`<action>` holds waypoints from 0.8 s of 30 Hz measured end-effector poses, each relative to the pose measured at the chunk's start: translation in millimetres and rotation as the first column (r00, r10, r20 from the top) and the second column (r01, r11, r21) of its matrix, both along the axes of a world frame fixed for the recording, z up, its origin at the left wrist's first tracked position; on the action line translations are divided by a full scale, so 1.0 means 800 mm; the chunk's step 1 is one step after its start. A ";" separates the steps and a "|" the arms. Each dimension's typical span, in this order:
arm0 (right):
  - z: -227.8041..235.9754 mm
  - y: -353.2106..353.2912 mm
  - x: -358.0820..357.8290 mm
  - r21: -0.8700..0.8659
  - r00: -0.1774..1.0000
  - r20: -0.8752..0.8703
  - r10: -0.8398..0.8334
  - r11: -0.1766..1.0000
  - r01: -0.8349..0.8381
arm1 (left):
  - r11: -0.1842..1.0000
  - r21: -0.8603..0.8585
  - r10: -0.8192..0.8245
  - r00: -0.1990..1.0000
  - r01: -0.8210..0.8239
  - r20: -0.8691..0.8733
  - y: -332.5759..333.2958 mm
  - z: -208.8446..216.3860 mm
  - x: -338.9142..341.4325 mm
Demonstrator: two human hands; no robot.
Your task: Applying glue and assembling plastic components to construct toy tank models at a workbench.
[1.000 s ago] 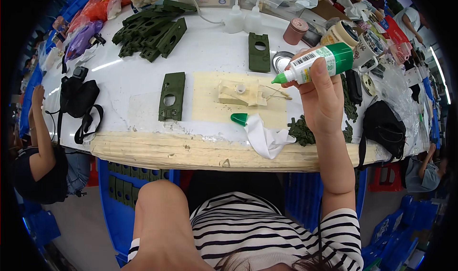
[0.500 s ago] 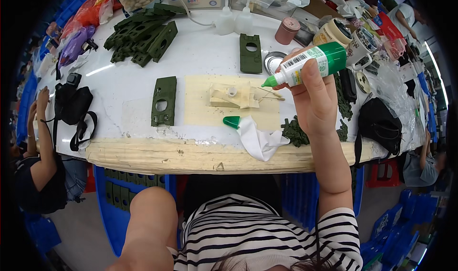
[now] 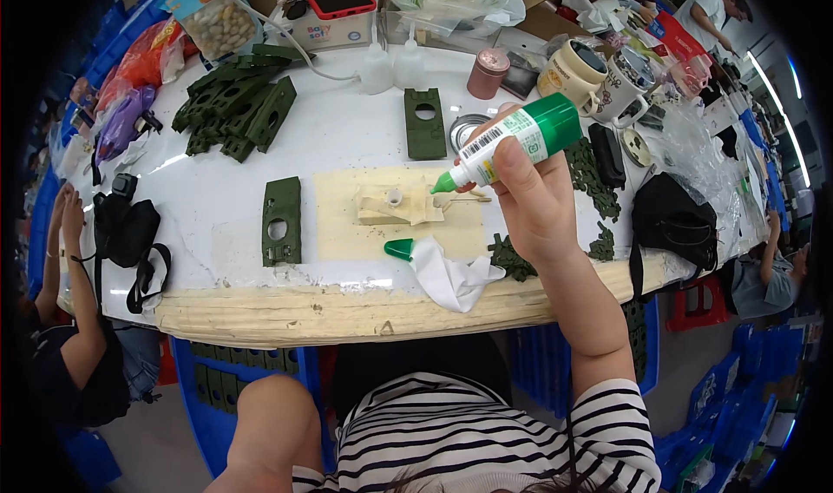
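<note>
Right hand [image 3: 534, 202] grip is wrapping tight around a green-and-white glue bottle [image 3: 512, 141], tilting it nozzle-down and left so the tip is aiming at the tan wooden model piece [image 3: 395, 207]. That piece is lying mid-desk on a pale wooden board [image 3: 343, 233], which is likely shielding the white desk [image 3: 200, 189] from drips. The bottle's green cap [image 3: 399, 249] is resting off beside a white rag [image 3: 451, 276] at the near edge, handy for wiping. Left hand is out of view; only the upper arm is showing, low.

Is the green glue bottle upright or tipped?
Tipped: the glue bottle in the right hand lies slanted, green nozzle pointing down-left.
</note>
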State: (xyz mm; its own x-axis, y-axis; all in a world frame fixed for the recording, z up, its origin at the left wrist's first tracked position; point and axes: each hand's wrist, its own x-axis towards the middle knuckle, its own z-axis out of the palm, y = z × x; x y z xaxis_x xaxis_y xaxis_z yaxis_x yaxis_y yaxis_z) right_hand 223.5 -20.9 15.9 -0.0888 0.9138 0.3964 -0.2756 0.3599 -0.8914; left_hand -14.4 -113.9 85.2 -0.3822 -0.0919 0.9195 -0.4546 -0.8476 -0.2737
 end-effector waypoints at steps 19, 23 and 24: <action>-0.003 -0.002 -0.001 -0.028 0.999 -0.010 -0.042 0.999 0.042 | 0.032 -0.707 -0.891 0.340 0.707 0.300 -0.042 -0.018 0.024; -0.004 -0.001 -0.004 -0.078 0.990 -0.105 -0.089 0.994 0.081 | -0.414 -0.552 -0.910 -0.329 0.724 0.251 -0.056 -0.019 0.076; -0.007 0.000 -0.002 -0.068 0.992 -0.100 -0.079 0.995 0.072 | -0.492 -0.522 -0.867 -0.442 0.697 0.228 -0.059 -0.019 0.088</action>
